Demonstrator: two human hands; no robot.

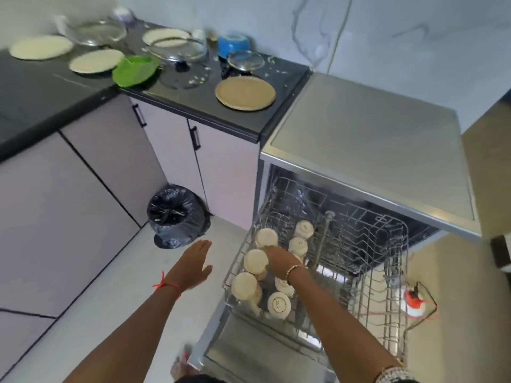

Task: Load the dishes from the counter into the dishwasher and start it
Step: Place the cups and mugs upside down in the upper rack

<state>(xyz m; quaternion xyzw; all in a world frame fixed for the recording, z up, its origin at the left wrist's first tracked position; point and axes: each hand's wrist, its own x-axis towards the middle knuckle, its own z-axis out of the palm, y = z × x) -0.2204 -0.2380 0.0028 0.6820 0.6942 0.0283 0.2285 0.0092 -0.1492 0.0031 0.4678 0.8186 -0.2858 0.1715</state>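
Note:
The dishwasher (373, 139) stands open with its upper wire rack (392, 272) pulled out. Several cream cups (255, 261) sit upside down along the rack's left side. My right hand (279, 262) reaches down into the rack among the cups, fingers curled over one that is mostly hidden beneath it. My left hand (195, 261) hovers flat and empty over the floor, left of the rack. On the dark counter (177, 100) lie a tan plate (245, 93), a green plate (135, 71), white plates (96, 60), glass bowls (177, 49) and a blue bowl (231, 44).
A bin lined with a black bag (175, 214) stands on the floor between the cabinets and the dishwasher. The lowered dishwasher door (262, 352) lies under the rack. An orange-and-white object with a cord (413, 298) sits on the floor at right. Food scraps dot the counter.

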